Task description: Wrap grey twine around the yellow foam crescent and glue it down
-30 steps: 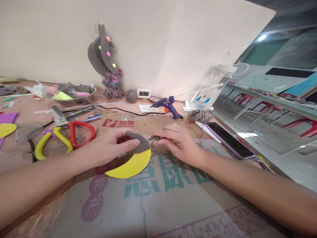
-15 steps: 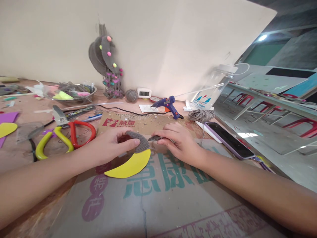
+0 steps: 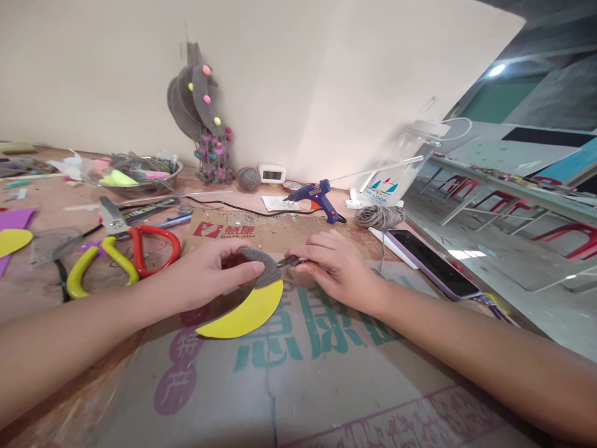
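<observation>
A yellow foam crescent (image 3: pixel 247 310) lies on printed cardboard (image 3: pixel 298 367), its upper part wound with grey twine (image 3: pixel 261 264). My left hand (image 3: pixel 205 277) presses down on the wound part, thumb stretched along it and fingers curled over the edge. My right hand (image 3: pixel 333 264) sits just right of the crescent, fingers pinched on the grey twine strand (image 3: pixel 288 262) that leads to the wrapped edge.
Red and yellow scissors (image 3: pixel 119 249) lie left of my hands. Behind are a blue glue gun (image 3: pixel 314 196), a loose bundle of twine (image 3: pixel 377 216), a phone (image 3: pixel 429 261), a metal bowl of scraps (image 3: pixel 135 174), a small clock (image 3: pixel 271 174) and a hanging grey decoration (image 3: pixel 200 106) against the wall.
Almost nothing has moved. My right hand has crept slightly left toward the crescent with the twine end.
</observation>
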Available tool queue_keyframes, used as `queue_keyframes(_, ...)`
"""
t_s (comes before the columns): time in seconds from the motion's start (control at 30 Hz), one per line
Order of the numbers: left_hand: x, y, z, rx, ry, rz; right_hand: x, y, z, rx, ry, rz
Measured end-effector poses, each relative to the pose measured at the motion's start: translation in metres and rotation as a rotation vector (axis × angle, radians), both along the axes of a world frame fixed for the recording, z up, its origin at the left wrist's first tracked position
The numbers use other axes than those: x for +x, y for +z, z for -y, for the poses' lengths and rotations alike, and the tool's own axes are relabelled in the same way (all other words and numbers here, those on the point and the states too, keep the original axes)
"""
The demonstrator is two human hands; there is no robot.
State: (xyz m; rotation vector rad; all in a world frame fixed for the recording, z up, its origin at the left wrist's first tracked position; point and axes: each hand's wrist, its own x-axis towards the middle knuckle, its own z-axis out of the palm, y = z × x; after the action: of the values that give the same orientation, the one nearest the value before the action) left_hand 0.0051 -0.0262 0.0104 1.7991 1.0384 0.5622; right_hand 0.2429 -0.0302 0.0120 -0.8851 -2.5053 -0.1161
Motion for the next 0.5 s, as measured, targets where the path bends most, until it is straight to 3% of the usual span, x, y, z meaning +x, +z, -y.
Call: queue_keyframes(0.5, -0.0011, -0.0006, -0.0007, -0.048, -0.02, 0.047, 0.0008, -0.0003, -0.0017, -0.034, 0.024, 0.007)
